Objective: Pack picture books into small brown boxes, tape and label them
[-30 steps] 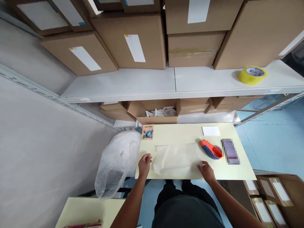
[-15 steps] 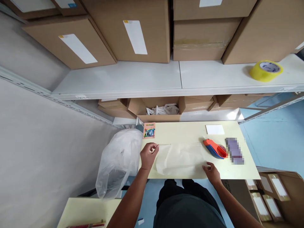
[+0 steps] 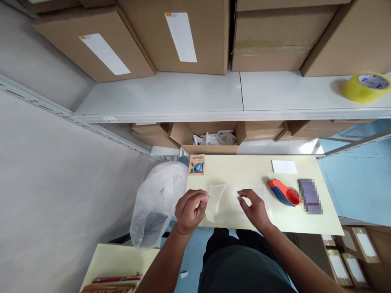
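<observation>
A thin translucent plastic bag (image 3: 227, 202) lies flat on the pale yellow table (image 3: 305, 221) in front of me. My left hand (image 3: 189, 211) pinches the bag's left edge, fingers closed on it. My right hand (image 3: 255, 207) rests on the bag's middle with fingers curled and slightly apart, pressing or gripping the film. A small colourful card pack (image 3: 197, 164) lies at the table's far left corner, clear of both hands.
An orange and blue tape dispenser (image 3: 282, 192), a blurred purple item (image 3: 310, 196) and a white card (image 3: 284, 166) lie to the right. A large clear bag (image 3: 155, 201) hangs off the table's left. Cardboard boxes (image 3: 180, 36) and yellow tape (image 3: 365, 85) sit on the shelf.
My right hand has moved left from the bag's right corner onto its middle. My left hand has closed on the left edge, and the bag looks gathered narrower.
</observation>
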Tool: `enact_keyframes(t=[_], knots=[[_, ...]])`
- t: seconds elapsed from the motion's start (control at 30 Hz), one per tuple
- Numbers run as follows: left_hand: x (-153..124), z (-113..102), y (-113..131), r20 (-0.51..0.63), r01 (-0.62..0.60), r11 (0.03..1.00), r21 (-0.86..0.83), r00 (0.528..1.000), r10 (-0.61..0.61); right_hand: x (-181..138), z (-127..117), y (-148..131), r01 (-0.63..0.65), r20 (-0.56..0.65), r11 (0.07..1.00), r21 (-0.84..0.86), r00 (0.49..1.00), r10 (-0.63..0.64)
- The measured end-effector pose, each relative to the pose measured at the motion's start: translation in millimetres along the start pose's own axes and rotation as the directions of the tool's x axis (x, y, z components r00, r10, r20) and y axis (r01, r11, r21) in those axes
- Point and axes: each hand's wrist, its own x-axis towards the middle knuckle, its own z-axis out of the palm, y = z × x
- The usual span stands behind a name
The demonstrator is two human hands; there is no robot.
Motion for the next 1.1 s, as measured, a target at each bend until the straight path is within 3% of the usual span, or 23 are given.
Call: enact_keyframes(t=[0.17,0.3,0.53,0.63,0.7,0.73,0.83,0.9,0.93,1.0,1.1], knots=[[-4,-1,-1,-0.009,0.087,0.996,-0.015,0.996,-0.087,20,9,-47,0.086,0.033,0.989,0.124,0.995,-0.091],[-3,-1,-3,0.000,0.117,0.993,0.001,0.993,-0.117,32,12,-68,0.169,0.064,0.964,0.204,0.981,-0.186],[-8,2,-11,0.012,0.138,0.990,-0.040,0.990,-0.137,44,20,-84,0.234,0.067,0.932,0.278,0.963,-0.262],[-20,11,-28,0.078,0.230,0.973,-0.002,0.970,-0.229,49,30,-76,0.183,0.132,0.944,0.276,0.965,-0.226],[-33,20,-49,0.141,0.385,0.922,0.051,0.911,-0.388,52,38,-61,0.119,0.167,0.960,0.252,0.972,-0.164],[-39,25,-63,0.167,0.482,0.873,0.077,0.857,-0.488,53,42,-52,0.083,0.176,0.968,0.237,0.976,-0.126],[-57,41,-113,0.216,0.743,0.656,0.136,0.624,-0.751,51,50,-22,-0.015,0.192,0.983,0.182,0.981,-0.020],[-63,49,-147,0.217,0.828,0.491,0.270,0.445,-0.869,47,51,-4,-0.069,0.202,0.987,0.147,0.979,0.038],[-64,52,-163,0.204,0.835,0.427,0.347,0.377,-0.904,43,51,4,-0.094,0.206,0.987,0.130,0.976,0.066],[-63,57,-191,0.163,0.826,0.357,0.437,0.318,-0.934,36,48,21,-0.146,0.211,0.985,0.093,0.970,0.124],[-61,66,-218,0.111,0.810,0.301,0.504,0.285,-0.952,23,40,46,-0.229,0.202,0.973,0.030,0.955,0.218]])
